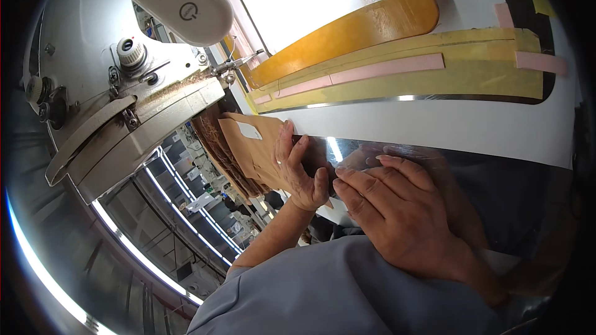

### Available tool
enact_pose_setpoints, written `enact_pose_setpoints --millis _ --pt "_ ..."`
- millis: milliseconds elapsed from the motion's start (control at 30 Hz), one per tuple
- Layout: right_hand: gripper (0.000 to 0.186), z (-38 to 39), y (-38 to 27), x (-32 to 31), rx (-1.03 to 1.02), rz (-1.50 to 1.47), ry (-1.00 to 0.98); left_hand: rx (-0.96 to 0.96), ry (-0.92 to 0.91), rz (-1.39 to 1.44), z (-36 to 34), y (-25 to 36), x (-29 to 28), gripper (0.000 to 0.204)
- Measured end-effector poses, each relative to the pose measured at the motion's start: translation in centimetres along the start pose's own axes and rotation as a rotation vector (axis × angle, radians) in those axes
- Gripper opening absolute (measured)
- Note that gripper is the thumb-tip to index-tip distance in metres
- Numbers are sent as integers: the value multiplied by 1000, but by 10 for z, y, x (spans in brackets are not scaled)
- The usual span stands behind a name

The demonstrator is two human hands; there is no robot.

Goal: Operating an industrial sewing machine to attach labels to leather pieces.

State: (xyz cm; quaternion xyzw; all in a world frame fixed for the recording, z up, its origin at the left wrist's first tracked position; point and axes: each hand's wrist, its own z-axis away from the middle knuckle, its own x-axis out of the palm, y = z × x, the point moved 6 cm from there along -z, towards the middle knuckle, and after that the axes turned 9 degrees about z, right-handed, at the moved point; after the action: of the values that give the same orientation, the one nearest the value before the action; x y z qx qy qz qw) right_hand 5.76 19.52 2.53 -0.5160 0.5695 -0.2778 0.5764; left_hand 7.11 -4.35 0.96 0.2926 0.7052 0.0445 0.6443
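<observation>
My left hand (300,170) is at the right edge of a tan fabric-like piece (251,158), fingers apart and slightly bent. The tan piece has a white patch on it and lies over a stack of brown layers (214,146). Whether the fingers press on the tan piece or only rest beside it, I cannot tell. My right hand (400,208) lies with fingers stretched out on a dark glossy surface (496,192), which reflects it. Nothing shows under its fingers.
At left stands a white sewing machine (136,111) with knobs and a needle area; a white oblong device (177,0) hangs above. Beyond my hands lie an amber frame (347,34), a yellow taped strip (472,62) with pink strips, and a white surface (422,121).
</observation>
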Motion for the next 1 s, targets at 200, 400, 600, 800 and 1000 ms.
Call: enact_pose_setpoints --millis 200,400,600,800,1000 --pt "27 1 -2 3 -4 55 37 0 26 51 2 -2 0 59" --pt "29 2 -7 5 -43 168 20 4 -17 50 -3 3 -1 59" --pt "38 -6 -5 10 -16 214 42 30 -85 -112 -10 19 -8 59" --pt "28 -72 -26 20 -5 152 403 -24 -71 -91 -10 16 -5 54" --pt "26 -130 -11 41 -42 263 515 -63 -51 -42 -12 18 -9 53"
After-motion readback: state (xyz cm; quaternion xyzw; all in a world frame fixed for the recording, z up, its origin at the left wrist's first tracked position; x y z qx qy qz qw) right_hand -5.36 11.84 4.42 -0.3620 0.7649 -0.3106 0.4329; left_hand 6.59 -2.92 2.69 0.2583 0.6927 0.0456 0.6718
